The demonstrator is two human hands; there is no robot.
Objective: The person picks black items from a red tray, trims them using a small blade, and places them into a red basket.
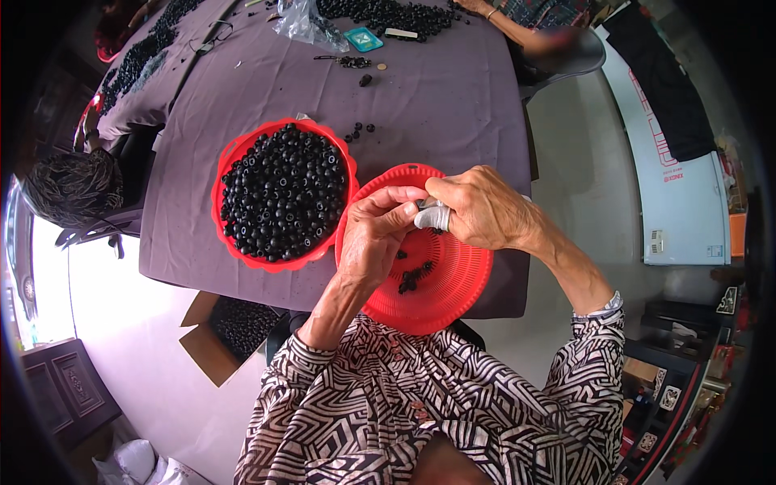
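Note:
My left hand (373,230) and my right hand (485,208) meet above a red plastic basket (461,283). Thumb and index finger of the left hand pinch a small black piece (419,204), mostly covered by the fingertips. The right hand is closed against it, one finger wrapped in whitish cloth or tape (433,218); whatever it grips is hidden. A few small black pieces (411,277) lie inside this slatted basket. To its left, a scalloped red basket (217,198) is heaped with round black bead-like pieces (283,194), many showing a pale ring.
Loose black pieces (360,129) and a teal square packet (364,39) lie on the purple-grey tablecloth (453,105). Clear plastic (307,24) sits near a far black heap (388,14). Other people sit around the table. A cardboard box (206,356) of black pieces stands on the floor.

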